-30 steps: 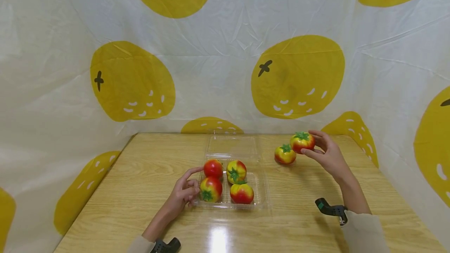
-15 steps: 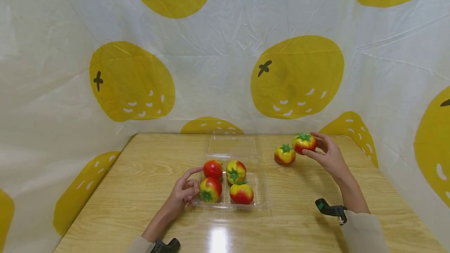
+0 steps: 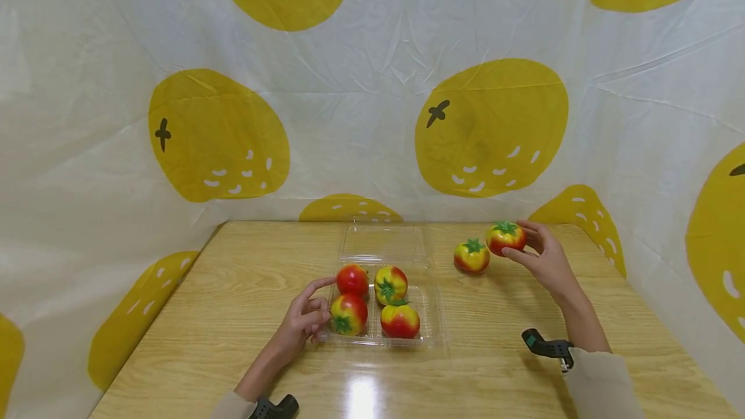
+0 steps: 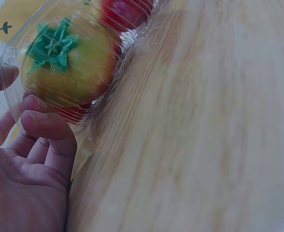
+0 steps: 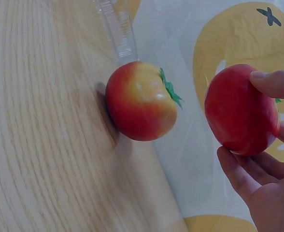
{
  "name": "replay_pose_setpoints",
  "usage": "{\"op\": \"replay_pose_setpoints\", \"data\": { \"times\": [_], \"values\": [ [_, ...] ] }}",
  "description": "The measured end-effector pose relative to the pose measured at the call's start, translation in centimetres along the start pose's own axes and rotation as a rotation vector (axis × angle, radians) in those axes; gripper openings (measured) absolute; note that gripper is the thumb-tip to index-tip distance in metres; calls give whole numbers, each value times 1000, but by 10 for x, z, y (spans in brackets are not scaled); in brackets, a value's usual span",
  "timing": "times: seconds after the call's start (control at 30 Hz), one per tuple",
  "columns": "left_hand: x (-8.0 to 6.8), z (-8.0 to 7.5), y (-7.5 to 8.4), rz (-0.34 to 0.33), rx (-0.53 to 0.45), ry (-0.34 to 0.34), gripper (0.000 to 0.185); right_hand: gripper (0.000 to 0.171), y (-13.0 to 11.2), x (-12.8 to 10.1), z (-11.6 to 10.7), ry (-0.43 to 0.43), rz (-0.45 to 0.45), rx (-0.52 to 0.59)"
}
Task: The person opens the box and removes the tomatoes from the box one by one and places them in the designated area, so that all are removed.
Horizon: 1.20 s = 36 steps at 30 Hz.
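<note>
My right hand (image 3: 541,257) holds a red-and-yellow toy tomato (image 3: 505,238) with a green leafy top, thumb and fingers around it, above the table at the back right. Just left of it, a second toy tomato (image 3: 472,256) rests on the wood; the right wrist view shows a gap between the two. My left hand (image 3: 304,319) grips the left edge of a clear plastic clamshell box (image 3: 431,322), its curled fingers against the wall in the left wrist view. Several toy tomatoes (image 3: 400,321) sit in two columns inside the box, on its left and middle.
The box's lid (image 3: 384,241) lies folded back toward the rear edge of the wooden table (image 3: 250,290). A white cloth (image 3: 361,115) with yellow fruit prints hangs behind and at both sides. Each wrist wears a black camera mount (image 3: 548,344).
The right hand has shifted slightly to the right and down with its toy tomato, widening the gap from the one on the table. The left hand and the box stay put.
</note>
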<state>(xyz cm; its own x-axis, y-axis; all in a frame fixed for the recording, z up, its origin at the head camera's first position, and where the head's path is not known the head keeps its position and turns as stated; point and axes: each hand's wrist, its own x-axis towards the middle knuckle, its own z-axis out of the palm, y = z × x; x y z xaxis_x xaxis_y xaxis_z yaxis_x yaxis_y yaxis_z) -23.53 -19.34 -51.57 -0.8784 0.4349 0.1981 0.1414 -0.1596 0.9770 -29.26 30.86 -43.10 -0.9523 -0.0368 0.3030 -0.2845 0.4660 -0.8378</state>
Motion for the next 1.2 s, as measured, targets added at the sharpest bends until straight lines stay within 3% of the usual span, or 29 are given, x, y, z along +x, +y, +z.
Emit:
{"op": "replay_pose_setpoints", "data": {
  "times": [0.47,1.2],
  "values": [
    [0,1,-1,0,-14,0,63,70,14,0,0,-13,61,-5],
    [0,1,0,4,-2,6,63,76,36,3,4,-21,187,84]
  ]
}}
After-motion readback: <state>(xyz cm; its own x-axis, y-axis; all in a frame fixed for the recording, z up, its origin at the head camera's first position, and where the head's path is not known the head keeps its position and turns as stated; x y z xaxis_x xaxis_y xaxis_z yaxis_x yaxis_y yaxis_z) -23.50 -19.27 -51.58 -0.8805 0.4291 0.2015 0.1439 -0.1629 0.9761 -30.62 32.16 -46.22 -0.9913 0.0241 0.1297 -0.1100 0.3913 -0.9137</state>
